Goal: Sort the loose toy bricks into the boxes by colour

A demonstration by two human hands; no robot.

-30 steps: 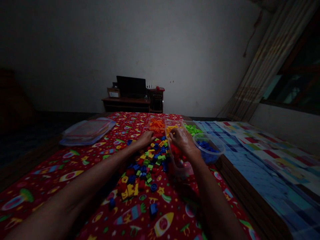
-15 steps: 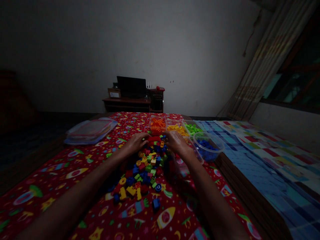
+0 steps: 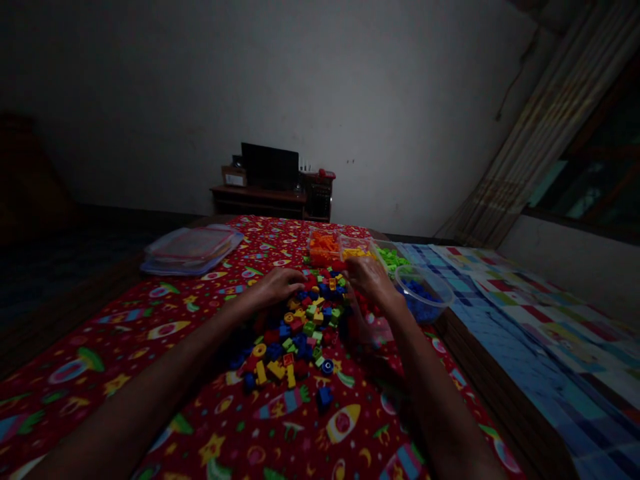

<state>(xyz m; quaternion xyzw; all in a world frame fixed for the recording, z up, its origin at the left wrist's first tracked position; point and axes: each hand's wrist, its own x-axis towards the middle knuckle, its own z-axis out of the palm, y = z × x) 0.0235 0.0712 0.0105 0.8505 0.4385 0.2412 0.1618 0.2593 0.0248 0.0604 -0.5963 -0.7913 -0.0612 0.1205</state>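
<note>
A heap of small toy bricks (image 3: 300, 333) in red, blue, yellow and green lies on a red patterned cloth (image 3: 125, 333). My left hand (image 3: 277, 285) rests palm down at the heap's far left edge, fingers curled onto the bricks. My right hand (image 3: 367, 277) is at the far right edge, fingers bent, over a clear tub of red bricks (image 3: 370, 320); what it pinches is too dark to make out. Behind stand tubs of orange bricks (image 3: 323, 247), yellow bricks (image 3: 357, 250) and green bricks (image 3: 393, 257), and a round bowl of blue bricks (image 3: 425, 297).
A stack of clear lids (image 3: 193, 247) lies at the far left of the cloth. A checked blue mat (image 3: 525, 320) lies to the right, past the wooden edge (image 3: 480, 367). A low desk with a dark screen (image 3: 270, 170) stands against the back wall.
Both hands drew together over the heap's far end, then my right hand moved back right above the red tub. The view shifted slightly.
</note>
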